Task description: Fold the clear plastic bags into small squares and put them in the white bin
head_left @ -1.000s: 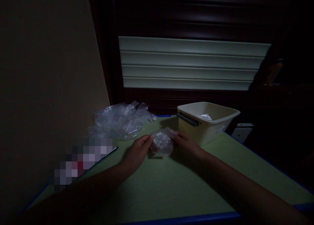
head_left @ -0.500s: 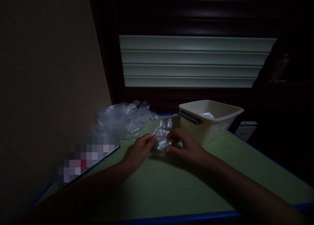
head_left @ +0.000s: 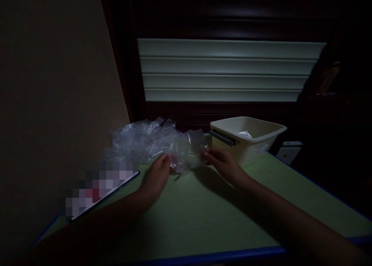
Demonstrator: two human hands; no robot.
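A clear plastic bag (head_left: 190, 148) is stretched out above the table between my two hands. My left hand (head_left: 158, 173) pinches its left side, thumb on top. At the opposite edge, the fingers of my right hand (head_left: 222, 163) are closed on the plastic. Behind my left hand lies a heap of crumpled clear plastic bags (head_left: 139, 140), which the held bag partly overlaps in view. Just beyond my right hand stands a cream plastic bin (head_left: 232, 155) with a dark grey handle; a bit of clear plastic shows inside it.
The green table (head_left: 203, 215) has a blue edge. A flat, dark-edged object with a blurred-out surface (head_left: 101, 188) lies at the left by the wall. A white box (head_left: 288, 151) sits beyond the right edge. Dark panelling with pale slats (head_left: 221, 70) rises behind.
My hands have moved apart, the left one leftward and the right one slightly right. The bag, bunched up before, is now spread wider between them.
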